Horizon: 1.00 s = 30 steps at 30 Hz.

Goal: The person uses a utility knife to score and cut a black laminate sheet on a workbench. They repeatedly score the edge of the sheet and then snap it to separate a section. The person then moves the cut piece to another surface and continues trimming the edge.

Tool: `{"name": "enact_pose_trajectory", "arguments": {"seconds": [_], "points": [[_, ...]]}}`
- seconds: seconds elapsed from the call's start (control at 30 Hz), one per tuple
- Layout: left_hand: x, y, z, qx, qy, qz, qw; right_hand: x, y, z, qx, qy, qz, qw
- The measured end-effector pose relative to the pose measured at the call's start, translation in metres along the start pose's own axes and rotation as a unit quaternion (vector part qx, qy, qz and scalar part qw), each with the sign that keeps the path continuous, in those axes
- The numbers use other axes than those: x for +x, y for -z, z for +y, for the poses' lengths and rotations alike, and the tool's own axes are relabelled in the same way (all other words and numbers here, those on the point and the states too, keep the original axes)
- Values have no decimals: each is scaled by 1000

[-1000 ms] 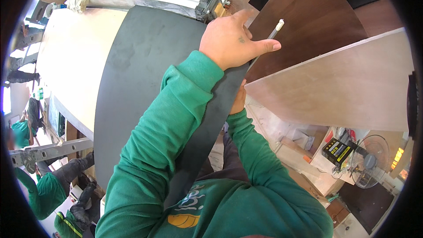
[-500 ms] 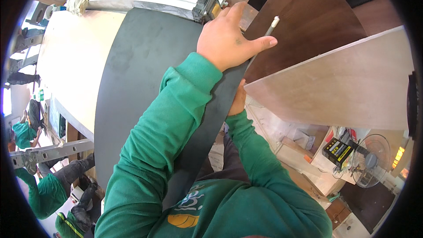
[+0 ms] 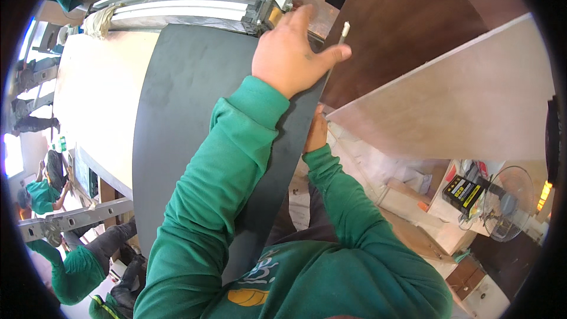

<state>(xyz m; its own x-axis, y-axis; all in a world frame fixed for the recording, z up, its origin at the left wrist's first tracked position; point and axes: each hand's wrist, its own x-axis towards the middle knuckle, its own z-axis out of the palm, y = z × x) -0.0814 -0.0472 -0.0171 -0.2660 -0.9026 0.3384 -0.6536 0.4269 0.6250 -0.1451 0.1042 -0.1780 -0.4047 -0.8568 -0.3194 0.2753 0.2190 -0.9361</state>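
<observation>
A large dark grey sheet (image 3: 195, 94) lies on a pale board (image 3: 100, 88), its right edge running down toward my body. On top of it near that edge rests my left hand (image 3: 289, 56), palm down, with thumb spread away from the fingers and the fingertips slightly blurred. My right hand (image 3: 317, 133) is lower, against the sheet's right edge; the sheet hides most of its fingers, so its grip does not show. A thin rod with a whitish tip (image 3: 345, 28) sticks out past the left thumb, its lower end hidden.
A metal rail assembly (image 3: 189, 0) spans the far edge. Brown panels (image 3: 407, 29) and a pale panel (image 3: 449, 100) stand to the right. A fan (image 3: 507, 204) and a black box (image 3: 462, 194) are at lower right. People in green work at left beside a metal ladder (image 3: 88, 215).
The view has shifted a little. My left hand appears slightly further left over the sheet, its pose nearly the same. My right hand stays at the sheet's edge.
</observation>
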Motion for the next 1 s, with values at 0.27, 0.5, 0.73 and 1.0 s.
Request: {"name": "enact_pose_trajectory", "arguments": {"seconds": [0.27, 0.5, 0.73, 1.0], "points": [[2, 3, -3, -307, 94, -6, 947, -6, 18, -52, 176, -30, -87, 980], [2, 2, -3, -315, 116, 2, 942, 0, 20, -119, 103, -30, -109, 988], [2, 3, -1, -310, 119, -13, 943, -8, 15, -132, 61, -5, -78, 995], [3, 4, -4, -329, 122, -13, 937, -35, 28, -132, 129, -81, -69, 986]]}}
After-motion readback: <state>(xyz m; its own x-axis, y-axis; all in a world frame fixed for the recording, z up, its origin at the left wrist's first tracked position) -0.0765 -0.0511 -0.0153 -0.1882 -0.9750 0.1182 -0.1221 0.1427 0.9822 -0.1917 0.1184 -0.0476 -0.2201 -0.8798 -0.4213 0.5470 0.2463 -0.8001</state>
